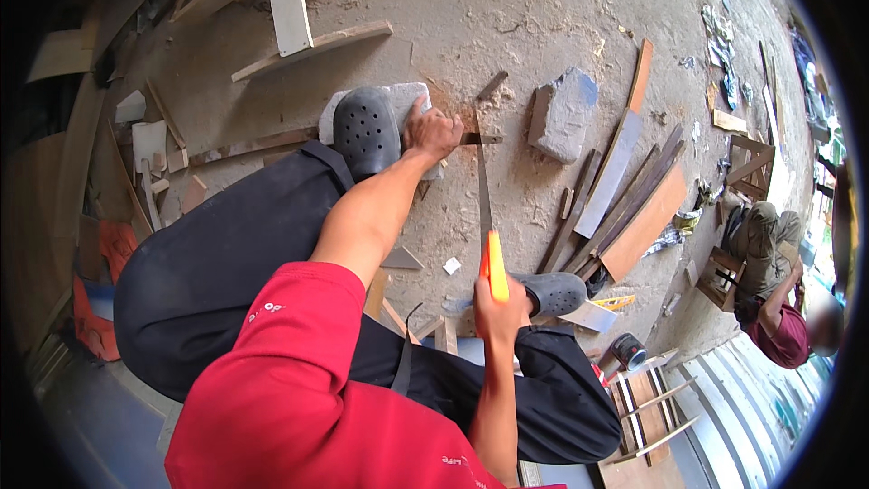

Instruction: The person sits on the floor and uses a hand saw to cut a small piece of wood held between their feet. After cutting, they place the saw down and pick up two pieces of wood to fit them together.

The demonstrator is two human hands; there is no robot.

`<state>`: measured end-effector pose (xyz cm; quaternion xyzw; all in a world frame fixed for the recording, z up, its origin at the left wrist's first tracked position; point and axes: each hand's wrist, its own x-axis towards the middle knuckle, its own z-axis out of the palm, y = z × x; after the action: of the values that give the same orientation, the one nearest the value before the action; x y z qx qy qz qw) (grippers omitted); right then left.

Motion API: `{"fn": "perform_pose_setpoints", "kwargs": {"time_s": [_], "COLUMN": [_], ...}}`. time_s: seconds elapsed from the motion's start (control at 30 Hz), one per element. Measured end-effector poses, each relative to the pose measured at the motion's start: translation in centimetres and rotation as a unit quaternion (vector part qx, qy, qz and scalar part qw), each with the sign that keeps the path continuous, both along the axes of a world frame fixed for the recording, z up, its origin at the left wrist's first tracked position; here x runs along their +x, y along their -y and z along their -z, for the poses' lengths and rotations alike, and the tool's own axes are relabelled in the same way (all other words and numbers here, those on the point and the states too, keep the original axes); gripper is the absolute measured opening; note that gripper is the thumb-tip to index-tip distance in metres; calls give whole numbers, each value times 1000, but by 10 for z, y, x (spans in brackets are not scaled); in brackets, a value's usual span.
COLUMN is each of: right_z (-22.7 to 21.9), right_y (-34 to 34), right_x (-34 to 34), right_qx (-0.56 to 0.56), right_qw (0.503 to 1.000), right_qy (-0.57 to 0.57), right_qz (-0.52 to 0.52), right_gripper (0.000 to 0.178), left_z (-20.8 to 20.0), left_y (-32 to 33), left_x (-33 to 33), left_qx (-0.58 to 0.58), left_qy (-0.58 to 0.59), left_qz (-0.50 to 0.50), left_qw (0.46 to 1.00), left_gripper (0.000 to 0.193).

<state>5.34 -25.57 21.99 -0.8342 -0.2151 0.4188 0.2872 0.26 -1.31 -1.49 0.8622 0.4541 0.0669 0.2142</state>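
Observation:
My right hand (499, 310) is wrapped round the yellow and orange handle of a handsaw (484, 195), whose thin blade points away from me. The far part of the blade crosses a short dark wood strip (481, 139). My left hand (433, 132) grips that strip and holds it against a pale block (412, 100) on the ground; its fingers cover part of the strip. Beside that hand, my left foot in a grey clog (366, 131) rests on the block. The other clog (555, 293) is close to the saw handle.
A second rough block (563, 116) stands right of the saw. Beyond it lie long boards and strips (625, 190), with a can (626, 351) nearer me. Scrap wood (158, 149) clutters the left. At the far right another person (769, 263) sits low. Sawdust and chips dot the ground.

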Motion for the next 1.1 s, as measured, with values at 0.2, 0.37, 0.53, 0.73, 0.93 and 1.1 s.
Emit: {"fn": "perform_pose_setpoints", "kwargs": {"time_s": [0.2,0.37,0.53,0.73,0.93,1.1], "right_z": [-36,10,-16,-9,2,-29], "right_y": [28,4,40,3,5,27], "right_x": [-12,4,-3,-2,-5,-7], "right_qx": [124,-1,89,70,55,79], "right_qw": [991,998,995,996,998,996], "right_qy": [23,-52,50,55,37,47], "right_qz": [46,17,-5,-23,-2,-9], "right_gripper": [20,22,18,21,21,18], "left_z": [-18,-2,-20,-3,-10,-12], "left_y": [-3,-7,-2,2,-4,-3], "left_x": [3,-1,4,1,4,4], "left_qx": [-19,34,-10,11,-16,-5], "left_qy": [5,-2,-31,-36,-17,-26], "left_qz": [5,-2,29,8,21,24], "left_qw": [1000,999,999,999,1000,999], "left_gripper": [50,51,53,52,54,52]}}
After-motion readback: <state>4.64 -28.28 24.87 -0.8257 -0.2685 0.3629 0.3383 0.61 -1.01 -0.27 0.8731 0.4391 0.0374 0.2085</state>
